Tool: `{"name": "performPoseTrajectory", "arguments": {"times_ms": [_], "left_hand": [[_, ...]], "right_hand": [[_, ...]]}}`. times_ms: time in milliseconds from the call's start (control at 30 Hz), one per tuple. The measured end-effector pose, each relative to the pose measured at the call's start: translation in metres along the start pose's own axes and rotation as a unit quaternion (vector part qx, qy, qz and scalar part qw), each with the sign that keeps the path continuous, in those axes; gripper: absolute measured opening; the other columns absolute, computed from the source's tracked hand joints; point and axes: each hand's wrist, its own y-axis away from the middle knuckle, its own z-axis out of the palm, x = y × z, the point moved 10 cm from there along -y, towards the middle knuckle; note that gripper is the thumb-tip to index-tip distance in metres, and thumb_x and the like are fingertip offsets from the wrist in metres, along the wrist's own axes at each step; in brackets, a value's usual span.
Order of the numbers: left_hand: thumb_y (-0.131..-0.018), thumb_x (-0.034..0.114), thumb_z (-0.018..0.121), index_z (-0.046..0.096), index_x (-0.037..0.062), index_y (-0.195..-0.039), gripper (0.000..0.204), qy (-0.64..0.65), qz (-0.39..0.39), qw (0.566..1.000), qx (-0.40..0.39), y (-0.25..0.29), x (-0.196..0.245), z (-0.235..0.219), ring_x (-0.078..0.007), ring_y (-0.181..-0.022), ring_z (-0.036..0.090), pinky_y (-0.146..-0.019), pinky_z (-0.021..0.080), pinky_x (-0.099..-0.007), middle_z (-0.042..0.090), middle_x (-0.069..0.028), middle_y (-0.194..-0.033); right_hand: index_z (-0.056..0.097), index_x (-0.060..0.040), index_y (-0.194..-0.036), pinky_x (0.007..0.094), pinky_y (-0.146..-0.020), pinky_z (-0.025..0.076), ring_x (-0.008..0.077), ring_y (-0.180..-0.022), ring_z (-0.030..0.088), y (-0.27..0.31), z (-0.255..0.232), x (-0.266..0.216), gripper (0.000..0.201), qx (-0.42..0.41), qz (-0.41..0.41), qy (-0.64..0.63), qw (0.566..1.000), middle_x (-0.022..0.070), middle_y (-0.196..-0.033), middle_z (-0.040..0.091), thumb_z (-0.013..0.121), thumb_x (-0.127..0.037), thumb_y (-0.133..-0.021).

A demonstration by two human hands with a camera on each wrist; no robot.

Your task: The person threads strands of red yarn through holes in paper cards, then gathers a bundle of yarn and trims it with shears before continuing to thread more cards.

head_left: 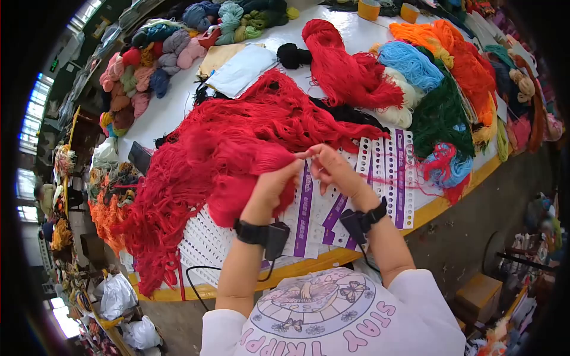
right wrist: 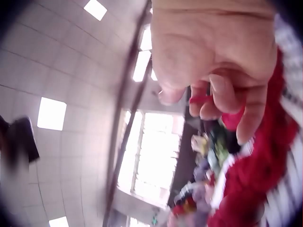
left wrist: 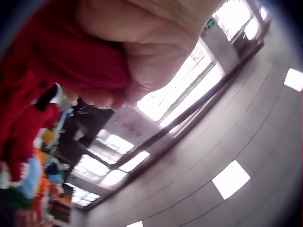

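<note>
My left hand [head_left: 274, 188] grips a thick hank of red yarn [head_left: 240, 155] above the table. In the left wrist view its fingers curl round the red strands [left wrist: 80, 64]. The hank narrows to a twisted end just past the left thumb. There my right hand [head_left: 337, 172] pinches the end, close beside the left hand. The right wrist view shows a thin red strand [right wrist: 200, 99] between the curled fingers of that hand. A large loose heap of red yarn [head_left: 160, 196] spreads under and left of the hands. The held hank is blurred in the head view.
Purple-and-white punched cards [head_left: 401, 178] lie under the hands along the yellow table edge [head_left: 433, 209]. Another red hank [head_left: 338, 65] lies farther back, near blue yarn [head_left: 411, 64], dark green yarn [head_left: 442, 115] and orange yarn [head_left: 469, 65]. A pale folded packet [head_left: 243, 70] rests behind the red heap.
</note>
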Motion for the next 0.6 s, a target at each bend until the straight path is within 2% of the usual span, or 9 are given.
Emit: {"name": "performPoseTrajectory", "arguments": {"times_ms": [133,200,267,333,367,400,500,533,600], "left_hand": [[-0.082,0.01,0.056,0.059,0.008,-0.076,0.007,0.052,-0.047,0.997,-0.011,-0.023,-0.044,0.002,-0.0077,-0.055,0.049,-0.052,0.036,-0.0203,0.053,0.0021,-0.062],[-0.082,0.009,0.057,0.06,0.0068,-0.077,0.006,0.031,-0.033,0.999,0.026,-0.029,-0.046,-0.003,-0.0079,-0.054,0.049,-0.05,0.036,-0.0208,0.053,0.0016,-0.062],[-0.083,0.01,0.057,0.059,0.006,-0.078,0.006,-0.016,-0.003,0.997,0.079,-0.031,-0.044,-0.008,-0.008,-0.051,0.049,-0.046,0.036,-0.0215,0.053,0.0011,-0.062],[-0.083,0.009,0.057,0.058,0.0042,-0.081,0.006,-0.121,0.069,0.983,0.12,-0.028,-0.035,-0.011,-0.0082,-0.048,0.048,-0.043,0.036,-0.0224,0.052,-0.0001,-0.062],[-0.083,0.009,0.056,0.058,0.0034,-0.082,0.006,-0.172,0.105,0.97,0.139,-0.025,-0.029,-0.009,-0.0082,-0.047,0.047,-0.041,0.035,-0.0229,0.052,-0.0006,-0.062],[-0.084,0.008,0.056,0.057,0.0016,-0.085,0.007,-0.154,0.042,0.975,0.154,-0.019,-0.031,-0.006,-0.0093,-0.045,0.048,-0.039,0.036,-0.0231,0.052,-0.0024,-0.063],[-0.083,0.008,0.056,0.058,0.0018,-0.082,0.007,-0.168,0.035,0.974,0.15,-0.023,-0.034,-0.003,-0.0104,-0.043,0.047,-0.039,0.036,-0.024,0.053,-0.0034,-0.064],[-0.083,0.008,0.056,0.058,0.0017,-0.08,0.007,-0.253,0.128,0.946,0.155,-0.026,-0.023,-0.003,-0.0107,-0.042,0.047,-0.039,0.036,-0.0244,0.053,-0.0039,-0.065],[-0.083,0.009,0.056,0.057,0.0015,-0.077,0.01,-0.41,0.31,0.844,0.154,-0.027,-0.005,0.01,-0.0113,-0.041,0.046,-0.039,0.036,-0.0252,0.054,-0.0049,-0.065]], "right_hand": [[0.046,-0.006,-0.114,0.0346,-0.048,0.047,0.0156,-0.056,0.058,-0.005,0.006,0.009,0.031,-0.037,-0.036,0.038,0.998,0.0052,-0.069,0.062,0.054,-0.014,-0.085],[0.05,-0.0053,-0.109,0.0325,-0.049,0.047,0.0149,-0.056,0.058,-0.004,-0.009,0.003,0.025,0.065,-0.047,0.184,0.98,0.006,-0.069,0.063,0.054,-0.015,-0.086],[0.054,-0.0041,-0.102,0.0298,-0.05,0.047,0.0136,-0.056,0.058,-0.003,-0.016,-0.011,0.02,0.138,-0.103,0.331,0.928,0.006,-0.069,0.063,0.054,-0.017,-0.086],[0.057,-0.0024,-0.093,0.0264,-0.051,0.045,0.0116,-0.056,0.058,0.0,-0.015,-0.026,0.017,0.183,-0.201,0.472,0.838,0.0053,-0.069,0.063,0.054,-0.018,-0.087],[0.058,-0.0023,-0.09,0.0252,-0.05,0.045,0.0105,-0.055,0.057,0.0,-0.025,-0.023,0.016,0.204,-0.183,0.437,0.856,0.0048,-0.068,0.063,0.054,-0.018,-0.087],[0.059,-0.0021,-0.087,0.0239,-0.049,0.044,0.0093,-0.055,0.056,0.0,-0.033,-0.021,0.016,0.224,-0.166,0.401,0.873,0.0043,-0.068,0.063,0.054,-0.018,-0.087],[0.059,-0.0025,-0.086,0.0207,-0.048,0.041,0.0061,-0.055,0.053,-0.002,-0.043,-0.014,0.016,0.223,-0.141,0.306,0.915,0.0017,-0.07,0.061,0.055,-0.018,-0.087],[0.059,-0.0027,-0.087,0.0197,-0.047,0.041,0.005,-0.055,0.052,-0.002,-0.044,-0.012,0.016,0.213,-0.137,0.276,0.927,0.0006,-0.071,0.061,0.055,-0.018,-0.087],[0.059,-0.0021,-0.087,0.019,-0.047,0.041,0.0043,-0.056,0.052,-0.001,-0.04,-0.012,0.016,0.193,-0.137,0.246,0.94,0.0002,-0.071,0.06,0.056,-0.018,-0.086]]}}
